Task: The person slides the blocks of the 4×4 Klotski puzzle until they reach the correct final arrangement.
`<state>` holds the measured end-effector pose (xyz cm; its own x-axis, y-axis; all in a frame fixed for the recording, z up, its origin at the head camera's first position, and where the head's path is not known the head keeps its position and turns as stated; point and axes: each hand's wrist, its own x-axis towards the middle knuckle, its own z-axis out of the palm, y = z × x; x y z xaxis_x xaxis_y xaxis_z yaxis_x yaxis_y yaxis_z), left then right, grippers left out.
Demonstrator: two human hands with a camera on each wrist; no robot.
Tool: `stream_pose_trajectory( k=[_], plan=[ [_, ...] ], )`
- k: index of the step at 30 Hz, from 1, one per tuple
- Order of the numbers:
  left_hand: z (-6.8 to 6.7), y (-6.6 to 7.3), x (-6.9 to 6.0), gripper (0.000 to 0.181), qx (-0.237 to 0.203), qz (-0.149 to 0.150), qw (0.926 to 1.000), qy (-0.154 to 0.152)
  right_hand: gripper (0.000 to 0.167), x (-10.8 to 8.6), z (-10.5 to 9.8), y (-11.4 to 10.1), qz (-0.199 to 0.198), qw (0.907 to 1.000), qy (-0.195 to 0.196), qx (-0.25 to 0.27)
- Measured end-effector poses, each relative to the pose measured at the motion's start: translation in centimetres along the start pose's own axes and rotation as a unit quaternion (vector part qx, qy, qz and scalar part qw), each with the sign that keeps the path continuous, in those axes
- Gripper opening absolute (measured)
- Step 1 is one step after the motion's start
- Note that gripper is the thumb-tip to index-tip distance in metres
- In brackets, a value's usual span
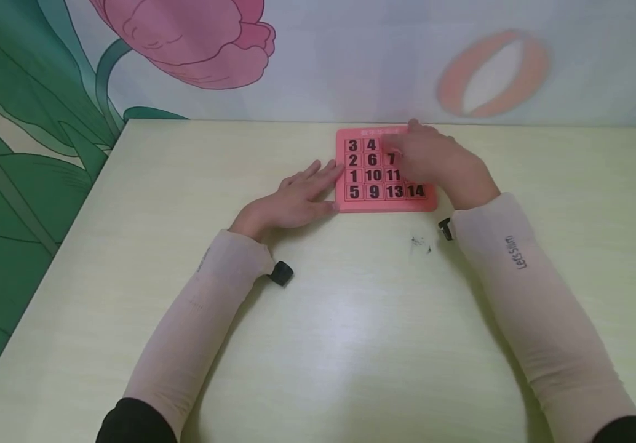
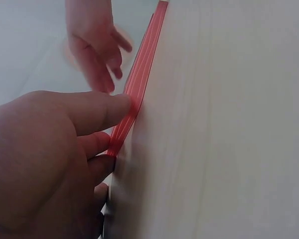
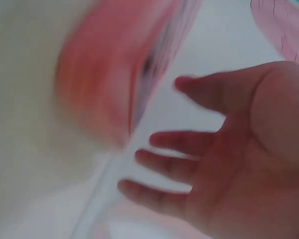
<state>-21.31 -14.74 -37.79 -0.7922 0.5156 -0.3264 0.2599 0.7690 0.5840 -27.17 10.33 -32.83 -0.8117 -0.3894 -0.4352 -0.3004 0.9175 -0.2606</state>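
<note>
A red number sliding puzzle (image 1: 387, 202) lies flat near the table's far edge, its numbered tiles facing up. Visible tiles include 3 and 4 in the top row and 5, 9, 13 and 14 in the bottom row. My left hand (image 1: 301, 200) rests at the puzzle's left side with fingers extended; in the left wrist view, its thumb (image 2: 104, 110) touches the red side edge. Over the upper right part hovers my right hand (image 1: 434, 157), hiding several tiles. In the right wrist view, that hand's fingers (image 3: 164, 164) are spread and relaxed, apart from the puzzle.
The pale table (image 1: 318, 344) meets a wall with a painted pink flower (image 1: 202, 43) and green leaves (image 1: 24, 178). Small dark marks (image 1: 417, 242) are on the tabletop below the puzzle. Black wrist cameras (image 1: 282, 274) sit by both light sleeves.
</note>
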Motion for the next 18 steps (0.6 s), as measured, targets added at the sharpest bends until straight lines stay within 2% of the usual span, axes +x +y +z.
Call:
stream_pose_trajectory(
  k=[2,5,12,18],
  plan=[
    [0.0,0.0,0.0,0.072,-0.003,-0.004,1.0000,-0.001,0.061,0.5,0.5,-0.9,-0.024,0.9997,-0.001,0.007],
    [0.1,0.1,0.0,0.072,-0.008,-0.006,0.9999,-0.003,0.061,0.9,1.0,-1.8,-0.031,0.9995,-0.001,-0.003],
    [0.0,0.1,-0.1,0.071,-0.003,-0.010,0.9999,0.002,0.058,0.8,0.6,-1.7,0.002,0.9995,-0.008,-0.031],
    [-0.1,0.0,0.0,0.072,-0.008,-0.009,0.9999,0.000,0.060,0.0,-0.7,0.0,0.029,0.9984,-0.034,-0.035]
  ],
)
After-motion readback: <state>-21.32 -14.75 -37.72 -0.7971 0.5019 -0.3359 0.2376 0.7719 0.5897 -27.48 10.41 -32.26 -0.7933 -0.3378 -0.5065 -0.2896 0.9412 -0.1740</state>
